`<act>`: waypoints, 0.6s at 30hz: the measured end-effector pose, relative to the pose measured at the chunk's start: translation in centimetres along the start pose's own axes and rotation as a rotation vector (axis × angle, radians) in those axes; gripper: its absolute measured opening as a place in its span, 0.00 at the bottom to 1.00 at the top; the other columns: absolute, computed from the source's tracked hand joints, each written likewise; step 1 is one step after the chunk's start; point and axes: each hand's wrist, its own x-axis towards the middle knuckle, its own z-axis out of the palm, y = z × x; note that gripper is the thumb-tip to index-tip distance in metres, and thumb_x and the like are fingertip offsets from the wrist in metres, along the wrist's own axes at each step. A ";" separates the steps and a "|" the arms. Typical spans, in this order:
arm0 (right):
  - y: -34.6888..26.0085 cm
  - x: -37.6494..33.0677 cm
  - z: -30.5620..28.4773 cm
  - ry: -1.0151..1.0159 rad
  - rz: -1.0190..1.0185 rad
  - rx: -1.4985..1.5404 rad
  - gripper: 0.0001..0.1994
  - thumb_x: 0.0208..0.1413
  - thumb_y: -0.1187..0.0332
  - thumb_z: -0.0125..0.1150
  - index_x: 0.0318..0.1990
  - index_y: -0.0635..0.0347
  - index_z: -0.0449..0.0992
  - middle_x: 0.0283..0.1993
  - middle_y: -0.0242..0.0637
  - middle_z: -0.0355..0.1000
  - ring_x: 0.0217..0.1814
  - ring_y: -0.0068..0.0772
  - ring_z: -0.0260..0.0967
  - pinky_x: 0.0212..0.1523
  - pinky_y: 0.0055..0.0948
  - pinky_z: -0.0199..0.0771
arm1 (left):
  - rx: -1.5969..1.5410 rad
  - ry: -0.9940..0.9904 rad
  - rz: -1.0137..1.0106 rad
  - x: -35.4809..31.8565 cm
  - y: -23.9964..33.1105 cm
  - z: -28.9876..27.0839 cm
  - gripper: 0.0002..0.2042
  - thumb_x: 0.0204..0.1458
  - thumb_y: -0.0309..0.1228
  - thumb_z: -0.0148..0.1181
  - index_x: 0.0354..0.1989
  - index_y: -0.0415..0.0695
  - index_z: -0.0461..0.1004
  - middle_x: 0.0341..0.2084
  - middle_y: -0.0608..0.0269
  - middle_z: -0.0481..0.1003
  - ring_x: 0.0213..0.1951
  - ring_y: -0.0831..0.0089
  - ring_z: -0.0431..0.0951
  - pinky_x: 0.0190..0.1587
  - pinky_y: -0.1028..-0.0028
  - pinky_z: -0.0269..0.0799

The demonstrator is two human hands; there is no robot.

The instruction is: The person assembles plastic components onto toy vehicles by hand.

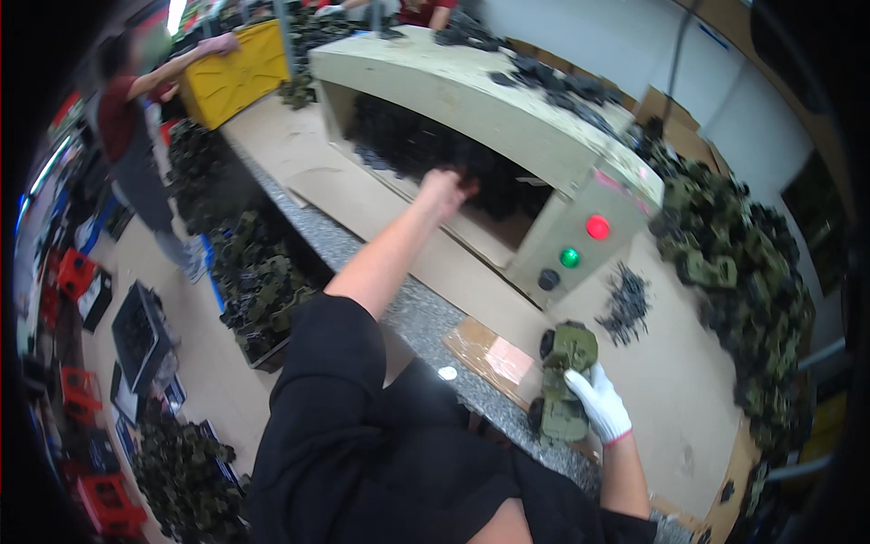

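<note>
My left hand (446, 189) is bare and stretched out into the opening of a beige box-shaped machine (471, 100), over the heap of small black parts (412, 145) inside; its fingers are curled, and what they hold is blurred. My right hand (598, 402), in a white glove, grips an olive-green toy vehicle (564, 381) with black wheels, which rests on the cardboard-covered bench (652, 381) near the front edge.
A pile of green toy vehicles (734, 263) lies at the right, and a small heap of black parts (625, 304) sits in front of the machine's red, green and black buttons. Bins of toys (258, 281) stand on the floor at left. Another person (136, 127) holds a yellow crate (236, 72).
</note>
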 end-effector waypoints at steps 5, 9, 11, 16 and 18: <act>0.1 -1.3 0.1 0.061 -0.022 0.039 0.32 0.49 0.59 0.59 0.58 0.66 0.56 0.48 0.46 0.68 0.50 0.33 0.66 0.50 0.30 0.65 | 0.081 -0.261 -0.211 -11.1 -4.3 0.8 0.14 0.51 0.22 0.52 0.46 0.47 0.62 0.29 0.65 0.69 0.26 0.75 0.72 0.27 0.77 0.71; 1.8 -0.4 1.0 0.053 -0.181 0.106 0.33 0.50 0.57 0.58 0.59 0.65 0.54 0.50 0.45 0.67 0.51 0.35 0.65 0.51 0.30 0.64 | 0.105 -0.382 -0.362 -20.1 -5.7 1.4 0.14 0.50 0.23 0.55 0.46 0.45 0.64 0.29 0.65 0.70 0.25 0.78 0.71 0.30 0.78 0.71; -0.4 -0.8 0.7 0.031 -0.049 -0.154 0.37 0.47 0.49 0.57 0.60 0.61 0.53 0.49 0.52 0.67 0.52 0.46 0.65 0.52 0.33 0.64 | 0.113 -0.369 -0.396 -22.8 -6.0 2.7 0.14 0.49 0.23 0.56 0.45 0.44 0.64 0.29 0.65 0.70 0.25 0.78 0.71 0.28 0.78 0.71; 0.7 -0.3 -0.8 0.244 -0.177 -0.464 0.36 0.47 0.47 0.56 0.58 0.61 0.57 0.43 0.50 0.69 0.46 0.47 0.68 0.48 0.34 0.66 | 0.207 -0.307 -0.351 -22.9 -9.5 5.8 0.12 0.50 0.21 0.56 0.41 0.41 0.63 0.25 0.64 0.71 0.21 0.80 0.72 0.20 0.84 0.67; 0.5 -0.1 -1.8 0.242 -0.194 -0.194 0.32 0.47 0.52 0.58 0.56 0.62 0.61 0.33 0.40 0.68 0.34 0.30 0.67 0.39 0.26 0.67 | 0.232 -0.312 -0.349 -22.8 -10.4 5.9 0.12 0.49 0.21 0.56 0.41 0.41 0.62 0.25 0.65 0.71 0.20 0.81 0.71 0.19 0.85 0.66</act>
